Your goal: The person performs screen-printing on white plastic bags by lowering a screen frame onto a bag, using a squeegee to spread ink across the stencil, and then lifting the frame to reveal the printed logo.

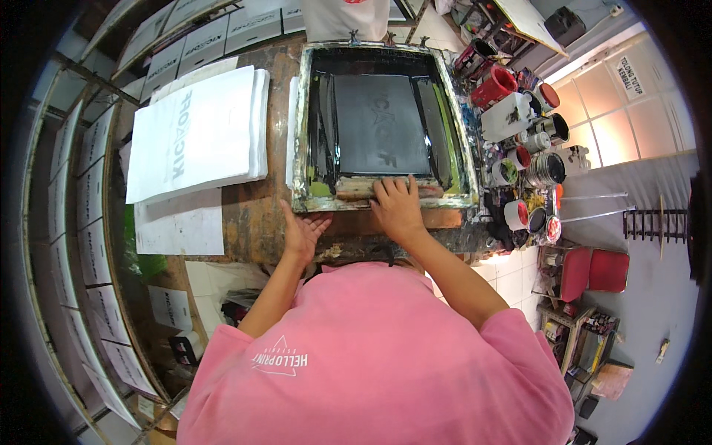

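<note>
A screen printing frame [298, 126] lies on the worktable in front of me, its mesh coated with black ink and faint lettering showing in the middle. Along its near side rests a squeegee [356, 188] with a worn wooden handle. My right hand [399, 211] is closed over this handle, fingers pointing away from me; the thumb is hard to see. At the frame's near left corner, my left hand [305, 231] is open with the palm turned up and the thumb apart. Its fingertips are by the frame's near edge; whether they touch it cannot be told.
Left of the frame lies a stack of printed white sheets [196, 133]. Several ink cans and tubs, including a red tub [495, 85], crowd the table's right side. Racks [96, 200] of printed sheets stand at the left. A red chair [586, 271] is at the right.
</note>
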The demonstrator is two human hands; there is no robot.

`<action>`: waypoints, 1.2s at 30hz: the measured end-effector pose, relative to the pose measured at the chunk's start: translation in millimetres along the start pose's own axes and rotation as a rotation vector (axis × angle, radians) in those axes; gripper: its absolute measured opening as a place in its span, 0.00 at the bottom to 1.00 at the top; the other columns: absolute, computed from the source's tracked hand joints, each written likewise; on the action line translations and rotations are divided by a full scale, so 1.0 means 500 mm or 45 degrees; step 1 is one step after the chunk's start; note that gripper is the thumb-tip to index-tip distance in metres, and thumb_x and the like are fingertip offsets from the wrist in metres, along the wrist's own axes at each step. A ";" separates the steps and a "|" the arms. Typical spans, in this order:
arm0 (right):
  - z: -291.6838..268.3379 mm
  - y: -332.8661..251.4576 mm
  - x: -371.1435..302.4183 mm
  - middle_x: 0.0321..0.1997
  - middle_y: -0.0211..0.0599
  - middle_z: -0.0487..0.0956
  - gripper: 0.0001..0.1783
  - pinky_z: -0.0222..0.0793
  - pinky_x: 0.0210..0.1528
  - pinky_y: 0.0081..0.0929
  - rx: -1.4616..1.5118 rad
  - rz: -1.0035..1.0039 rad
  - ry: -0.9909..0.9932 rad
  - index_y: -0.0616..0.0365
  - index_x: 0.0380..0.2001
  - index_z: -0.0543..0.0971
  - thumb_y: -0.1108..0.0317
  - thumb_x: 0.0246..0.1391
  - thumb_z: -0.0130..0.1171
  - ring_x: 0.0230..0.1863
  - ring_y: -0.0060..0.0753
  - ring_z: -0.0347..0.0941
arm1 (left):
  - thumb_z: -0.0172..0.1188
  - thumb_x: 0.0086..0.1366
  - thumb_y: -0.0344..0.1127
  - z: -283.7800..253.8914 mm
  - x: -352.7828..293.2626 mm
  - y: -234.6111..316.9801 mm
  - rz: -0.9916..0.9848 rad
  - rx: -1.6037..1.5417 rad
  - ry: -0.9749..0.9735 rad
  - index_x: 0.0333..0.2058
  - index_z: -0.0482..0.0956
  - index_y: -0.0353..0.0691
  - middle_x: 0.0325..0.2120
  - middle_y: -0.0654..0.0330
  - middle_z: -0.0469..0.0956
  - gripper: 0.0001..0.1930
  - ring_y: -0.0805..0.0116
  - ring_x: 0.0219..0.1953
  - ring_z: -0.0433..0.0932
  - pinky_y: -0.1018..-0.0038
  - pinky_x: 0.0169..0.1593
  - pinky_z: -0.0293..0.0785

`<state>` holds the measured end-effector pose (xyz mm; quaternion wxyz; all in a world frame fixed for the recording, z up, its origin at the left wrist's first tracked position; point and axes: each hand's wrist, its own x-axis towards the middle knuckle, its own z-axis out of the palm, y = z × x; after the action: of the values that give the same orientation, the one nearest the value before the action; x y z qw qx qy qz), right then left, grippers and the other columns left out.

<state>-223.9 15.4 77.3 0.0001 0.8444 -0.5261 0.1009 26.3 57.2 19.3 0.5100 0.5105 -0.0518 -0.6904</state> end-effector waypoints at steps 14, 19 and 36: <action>-0.316 0.051 0.265 0.35 0.37 0.78 0.22 0.61 0.53 0.49 -0.113 -0.117 0.552 0.55 0.36 0.80 0.46 0.57 0.60 0.42 0.43 0.74 | 0.44 0.70 0.74 0.116 0.037 0.088 1.155 2.494 0.310 0.75 0.57 0.42 0.73 0.32 0.51 0.48 0.35 0.78 0.45 0.31 0.73 0.33; -0.361 0.073 0.319 0.31 0.35 0.78 0.21 0.61 0.48 0.47 -0.100 -0.141 0.594 0.55 0.33 0.80 0.46 0.59 0.59 0.39 0.42 0.75 | 0.36 0.64 0.83 0.035 0.125 -0.011 0.992 2.646 0.260 0.77 0.52 0.43 0.76 0.35 0.43 0.56 0.38 0.79 0.32 0.26 0.69 0.15; -0.469 0.111 0.460 0.27 0.40 0.81 0.23 0.64 0.42 0.49 -0.031 -0.125 0.629 0.55 0.33 0.85 0.44 0.61 0.59 0.34 0.47 0.79 | 0.65 0.68 0.27 0.278 0.078 0.166 1.483 1.171 0.189 0.57 0.81 0.32 0.55 0.43 0.81 0.19 0.54 0.51 0.85 0.67 0.43 0.86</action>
<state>-215.1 -189.0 340.2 0.1437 0.8186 -0.4696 0.2978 -23.3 -74.2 109.1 0.5304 0.6075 -0.5629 -0.1810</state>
